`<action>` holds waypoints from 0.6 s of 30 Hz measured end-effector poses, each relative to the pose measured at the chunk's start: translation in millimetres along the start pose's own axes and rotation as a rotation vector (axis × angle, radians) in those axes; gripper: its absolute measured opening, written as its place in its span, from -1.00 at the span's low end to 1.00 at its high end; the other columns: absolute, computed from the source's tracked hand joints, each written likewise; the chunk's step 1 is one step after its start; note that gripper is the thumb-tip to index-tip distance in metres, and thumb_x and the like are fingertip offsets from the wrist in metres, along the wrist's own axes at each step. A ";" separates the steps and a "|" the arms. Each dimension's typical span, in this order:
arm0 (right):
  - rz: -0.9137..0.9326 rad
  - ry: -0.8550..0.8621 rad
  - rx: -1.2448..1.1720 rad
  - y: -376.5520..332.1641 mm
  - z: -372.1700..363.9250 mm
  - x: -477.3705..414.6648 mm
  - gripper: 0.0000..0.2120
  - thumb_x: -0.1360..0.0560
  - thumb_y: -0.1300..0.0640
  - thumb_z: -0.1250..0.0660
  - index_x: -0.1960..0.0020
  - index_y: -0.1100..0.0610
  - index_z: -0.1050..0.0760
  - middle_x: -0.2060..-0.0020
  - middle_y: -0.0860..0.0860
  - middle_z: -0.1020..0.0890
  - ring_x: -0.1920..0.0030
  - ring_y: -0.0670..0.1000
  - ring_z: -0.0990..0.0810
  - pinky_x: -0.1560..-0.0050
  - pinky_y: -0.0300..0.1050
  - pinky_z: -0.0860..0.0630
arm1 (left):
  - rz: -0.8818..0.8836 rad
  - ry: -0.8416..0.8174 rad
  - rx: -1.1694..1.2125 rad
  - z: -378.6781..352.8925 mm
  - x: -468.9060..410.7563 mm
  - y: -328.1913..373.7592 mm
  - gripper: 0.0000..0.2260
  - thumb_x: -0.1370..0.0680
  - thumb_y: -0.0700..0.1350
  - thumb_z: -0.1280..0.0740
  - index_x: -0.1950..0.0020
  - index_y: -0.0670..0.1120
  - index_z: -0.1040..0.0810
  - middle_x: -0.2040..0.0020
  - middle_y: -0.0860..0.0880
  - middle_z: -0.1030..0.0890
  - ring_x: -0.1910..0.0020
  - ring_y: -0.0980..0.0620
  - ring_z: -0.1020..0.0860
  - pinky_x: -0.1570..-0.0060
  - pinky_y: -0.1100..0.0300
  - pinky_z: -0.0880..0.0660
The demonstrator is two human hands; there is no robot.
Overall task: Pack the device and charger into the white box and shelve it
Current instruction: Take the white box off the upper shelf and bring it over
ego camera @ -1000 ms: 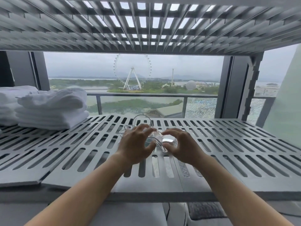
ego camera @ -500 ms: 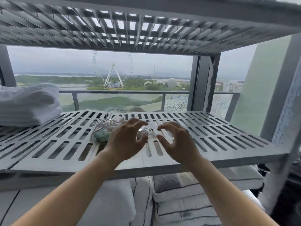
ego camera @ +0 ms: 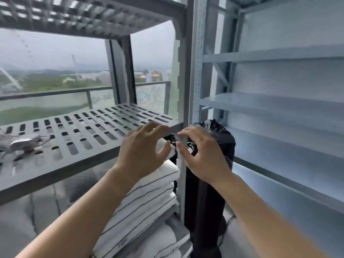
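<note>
A small pale device with tangled cable [ego camera: 23, 144] lies blurred on the grey slotted shelf [ego camera: 96, 127] at the far left. My left hand [ego camera: 143, 148] hovers in front of the shelf's right front corner, fingers spread and empty. My right hand [ego camera: 201, 153] is level with it just past the shelf post, fingers curled apart, holding nothing. Both hands are well to the right of the device. No white box is in view.
A grey upright post [ego camera: 183, 108] stands between my hands. Folded striped white bedding [ego camera: 147, 203] is stacked on the level below. A tall black bag [ego camera: 214, 164] stands behind the post. A light blue metal rack [ego camera: 279, 108] with bare shelves fills the right.
My hands let go of the device and cable, which now lie on the shelf at far left. The view and both open hands swung right, toward the shelf corner and blue rack.
</note>
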State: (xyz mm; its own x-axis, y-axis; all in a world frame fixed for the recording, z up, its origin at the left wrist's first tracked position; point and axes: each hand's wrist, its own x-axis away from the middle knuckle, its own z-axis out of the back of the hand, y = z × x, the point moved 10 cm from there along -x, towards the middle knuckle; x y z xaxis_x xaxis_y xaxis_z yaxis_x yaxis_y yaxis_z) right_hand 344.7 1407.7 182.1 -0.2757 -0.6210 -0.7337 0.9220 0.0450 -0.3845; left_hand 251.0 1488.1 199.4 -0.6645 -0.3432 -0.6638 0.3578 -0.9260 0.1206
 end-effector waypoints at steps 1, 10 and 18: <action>-0.046 0.019 0.038 12.6 21.5 11.2 -0.77 -0.50 0.04 -0.30 -0.12 0.08 -0.51 -0.08 -0.02 -0.57 -0.13 -0.09 -0.47 -0.16 -0.33 -0.30 | -0.035 -0.009 0.054 -11.3 -7.2 21.6 -0.70 -0.48 0.08 -0.25 -0.19 0.07 -0.49 -0.14 0.04 -0.57 -0.05 -0.04 -0.55 0.08 0.08 -0.45; -0.434 0.325 0.473 57.1 231.8 137.0 -0.77 -0.49 0.09 -0.32 -0.12 0.13 -0.52 -0.09 0.02 -0.56 -0.13 -0.03 -0.50 -0.13 -0.29 -0.34 | -0.471 -0.056 0.392 -62.3 -33.7 252.6 -0.65 -0.48 0.08 -0.25 -0.25 0.06 -0.47 -0.17 0.02 -0.56 -0.09 -0.09 -0.53 0.00 0.03 -0.44; -0.684 0.512 0.806 0.0 361.0 268.8 -0.79 -0.48 0.14 -0.32 -0.10 0.19 -0.52 -0.05 0.05 -0.56 -0.11 0.00 -0.52 -0.14 -0.24 -0.37 | -0.838 -0.116 0.678 -35.9 25.5 431.9 -0.64 -0.48 0.06 -0.26 -0.26 0.03 -0.47 -0.17 -0.03 -0.57 -0.06 -0.12 -0.55 -0.03 0.03 -0.43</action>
State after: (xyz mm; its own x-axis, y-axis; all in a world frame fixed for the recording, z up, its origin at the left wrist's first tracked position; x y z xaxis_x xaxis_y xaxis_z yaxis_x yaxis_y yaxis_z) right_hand 368.7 958.3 187.1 -0.6879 0.0714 -0.7223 0.3945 -0.7985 -0.4546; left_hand 412.2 1085.1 208.0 -0.5996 0.4594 -0.6554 -0.6526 -0.7546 0.0680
